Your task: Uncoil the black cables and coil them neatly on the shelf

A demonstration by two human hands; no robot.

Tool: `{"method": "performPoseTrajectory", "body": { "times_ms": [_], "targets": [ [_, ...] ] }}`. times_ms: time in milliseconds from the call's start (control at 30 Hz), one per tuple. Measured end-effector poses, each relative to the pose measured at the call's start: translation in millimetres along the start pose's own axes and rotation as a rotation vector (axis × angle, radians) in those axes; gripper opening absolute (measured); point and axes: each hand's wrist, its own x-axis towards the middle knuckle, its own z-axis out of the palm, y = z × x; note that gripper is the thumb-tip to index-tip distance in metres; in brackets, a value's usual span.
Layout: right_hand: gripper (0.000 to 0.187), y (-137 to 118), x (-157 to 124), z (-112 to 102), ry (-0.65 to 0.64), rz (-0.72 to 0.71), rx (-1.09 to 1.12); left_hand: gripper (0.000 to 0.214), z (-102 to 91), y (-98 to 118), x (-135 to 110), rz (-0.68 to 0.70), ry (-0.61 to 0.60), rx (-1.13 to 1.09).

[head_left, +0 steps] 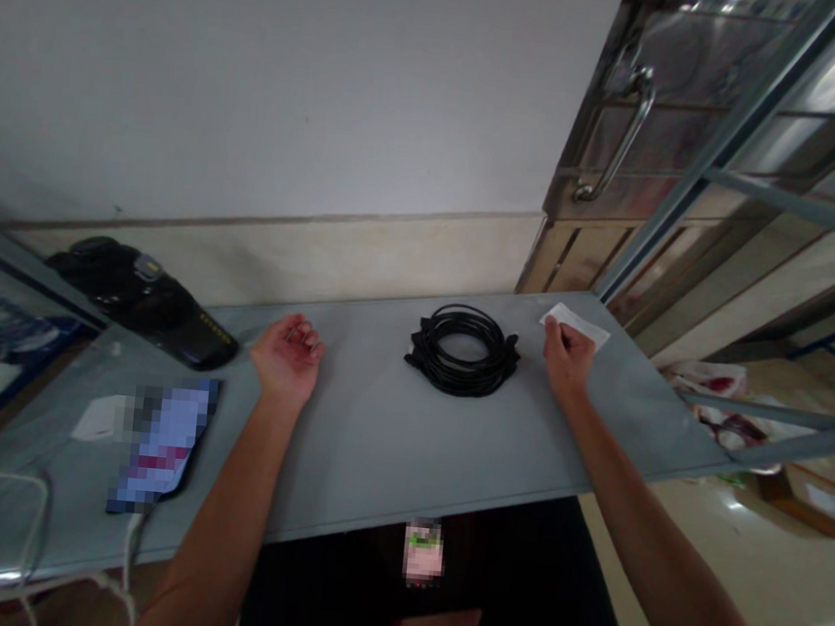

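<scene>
A coil of black cable lies on the grey tabletop between my two hands, touched by neither. To its right, my right hand pinches a small white sheet of paper near the far right end of the table. My left hand rests to the left of the coil, palm turned up and fingers loosely curled. Nothing shows in its palm.
On the left, a black bottle lies near a phone with a white cable plugged in. Beside the phone is a white piece of paper. A metal frame post rises at the right end; a wall stands behind.
</scene>
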Motion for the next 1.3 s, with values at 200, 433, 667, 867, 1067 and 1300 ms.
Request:
{"method": "performPoseTrajectory", "body": {
  "times_ms": [200,433,667,867,1067,1300],
  "targets": [
    [0.072,1.0,0.3,0.4,-0.002,0.013,-0.004,0.006,-1.8,0.0,0.9,-0.001,-0.013,-0.006],
    [0.071,-1.2,0.2,-1.5,-0.003,-0.008,-0.026,0.011,-1.4,-0.6,1.3,-0.002,-0.01,-0.014],
    [0.072,0.7,1.0,-0.5,-0.002,-0.005,-0.025,0.005,0.1,-0.5,0.0,-0.005,-0.003,-0.012],
    [0.071,2.3,0.2,0.4,-0.004,0.001,-0.002,0.002,1.9,0.7,-1.3,-0.015,0.001,-0.012],
    [0.072,0.7,0.2,-0.8,-0.013,0.009,-0.021,0.005,2.5,0.2,-1.2,-0.018,0.007,0.0],
    [0.071,-1.5,0.7,-0.5,-0.009,0.012,-0.038,0.005,2.2,-0.3,-1.7,-0.009,-0.012,0.012]
  ]
}}
